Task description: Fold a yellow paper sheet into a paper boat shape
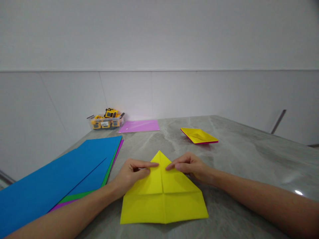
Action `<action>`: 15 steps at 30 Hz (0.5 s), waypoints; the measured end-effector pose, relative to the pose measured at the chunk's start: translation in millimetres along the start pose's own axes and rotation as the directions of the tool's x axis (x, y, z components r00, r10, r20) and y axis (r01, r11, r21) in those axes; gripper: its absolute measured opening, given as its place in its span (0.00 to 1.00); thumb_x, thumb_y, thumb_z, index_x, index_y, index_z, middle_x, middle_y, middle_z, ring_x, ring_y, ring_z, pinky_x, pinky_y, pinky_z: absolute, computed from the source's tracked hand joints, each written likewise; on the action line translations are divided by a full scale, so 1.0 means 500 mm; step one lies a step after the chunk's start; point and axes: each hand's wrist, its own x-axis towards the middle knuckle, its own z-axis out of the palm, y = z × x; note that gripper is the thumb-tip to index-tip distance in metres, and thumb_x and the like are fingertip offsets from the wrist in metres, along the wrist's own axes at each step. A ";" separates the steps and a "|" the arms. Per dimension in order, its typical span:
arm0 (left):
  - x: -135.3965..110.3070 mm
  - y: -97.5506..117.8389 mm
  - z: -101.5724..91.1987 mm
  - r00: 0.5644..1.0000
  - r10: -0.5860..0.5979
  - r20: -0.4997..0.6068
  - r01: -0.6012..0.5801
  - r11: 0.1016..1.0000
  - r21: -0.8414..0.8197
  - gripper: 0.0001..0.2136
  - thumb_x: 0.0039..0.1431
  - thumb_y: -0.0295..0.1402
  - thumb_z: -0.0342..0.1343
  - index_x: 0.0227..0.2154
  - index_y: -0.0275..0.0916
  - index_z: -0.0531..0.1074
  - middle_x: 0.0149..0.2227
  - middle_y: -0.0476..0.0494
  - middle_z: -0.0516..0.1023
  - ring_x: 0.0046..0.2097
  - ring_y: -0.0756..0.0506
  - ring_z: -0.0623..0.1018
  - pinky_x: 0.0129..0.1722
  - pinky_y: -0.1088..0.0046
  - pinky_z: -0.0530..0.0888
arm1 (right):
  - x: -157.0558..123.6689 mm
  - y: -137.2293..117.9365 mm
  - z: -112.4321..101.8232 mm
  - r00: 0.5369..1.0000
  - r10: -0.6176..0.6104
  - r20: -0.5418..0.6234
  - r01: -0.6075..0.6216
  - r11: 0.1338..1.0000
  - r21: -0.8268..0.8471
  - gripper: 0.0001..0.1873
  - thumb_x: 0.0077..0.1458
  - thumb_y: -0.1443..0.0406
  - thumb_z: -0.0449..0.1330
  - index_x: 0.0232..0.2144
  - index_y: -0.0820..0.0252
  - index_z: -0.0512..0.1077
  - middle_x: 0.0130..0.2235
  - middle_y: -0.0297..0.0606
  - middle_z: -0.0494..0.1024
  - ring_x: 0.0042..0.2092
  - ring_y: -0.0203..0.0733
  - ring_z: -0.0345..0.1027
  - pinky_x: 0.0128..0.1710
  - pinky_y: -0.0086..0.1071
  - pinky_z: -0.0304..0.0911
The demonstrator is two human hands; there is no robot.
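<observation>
Gray marbled tabletop (249, 159) meets a white wall (174, 39), with a clear bin (121, 122) of yellow toy vehicles (111, 113) and a lilac sheet (139, 126) toward the back, and a folded yellow-and-magenta paper piece (199, 136) beyond the right hand (193, 167). Blue sheets (74, 166), with green and purple edges showing beneath, lie close at left, partly hidden by the left forearm (82, 209). Yellow paper (163, 191), creased and pointed away, lies front and center; both the left hand (129, 174) and the right angle inward, index fingertips on either side of its middle crease, thumbs slightly apart, gripping nothing.
</observation>
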 end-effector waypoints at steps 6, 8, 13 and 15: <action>0.009 0.004 0.020 0.963 -0.198 0.181 0.214 0.974 -0.079 0.33 0.47 0.31 0.65 0.58 0.38 0.63 0.35 0.41 0.82 0.33 0.46 0.80 0.33 0.74 0.73 | 0.011 -0.007 0.031 0.983 0.174 -0.052 -0.157 0.960 0.230 0.30 0.35 0.62 0.72 0.41 0.58 0.66 0.31 0.31 0.76 0.28 0.35 0.69 0.29 0.28 0.63; 0.007 0.007 0.025 0.929 -0.245 0.278 0.276 0.958 -0.077 0.25 0.47 0.30 0.65 0.50 0.34 0.72 0.36 0.38 0.81 0.35 0.45 0.80 0.36 0.73 0.73 | 0.008 -0.015 0.043 0.960 0.280 -0.024 -0.265 0.930 0.254 0.34 0.32 0.64 0.73 0.43 0.57 0.64 0.31 0.32 0.77 0.28 0.38 0.71 0.28 0.30 0.64; -0.002 0.013 0.037 0.912 -0.295 0.284 0.305 0.952 0.008 0.18 0.44 0.28 0.65 0.43 0.35 0.77 0.36 0.40 0.81 0.36 0.44 0.80 0.34 0.73 0.73 | 0.001 -0.027 0.060 0.921 0.371 0.114 -0.383 0.918 0.106 0.18 0.37 0.63 0.70 0.34 0.64 0.75 0.33 0.37 0.78 0.29 0.35 0.70 0.30 0.27 0.63; -0.005 0.014 0.043 0.919 -0.303 0.253 0.303 0.952 0.040 0.18 0.44 0.28 0.65 0.42 0.34 0.77 0.34 0.40 0.81 0.34 0.44 0.80 0.32 0.73 0.73 | -0.001 -0.028 0.062 0.916 0.387 0.106 -0.394 0.918 0.055 0.15 0.38 0.62 0.69 0.30 0.64 0.76 0.32 0.36 0.78 0.28 0.33 0.68 0.29 0.26 0.62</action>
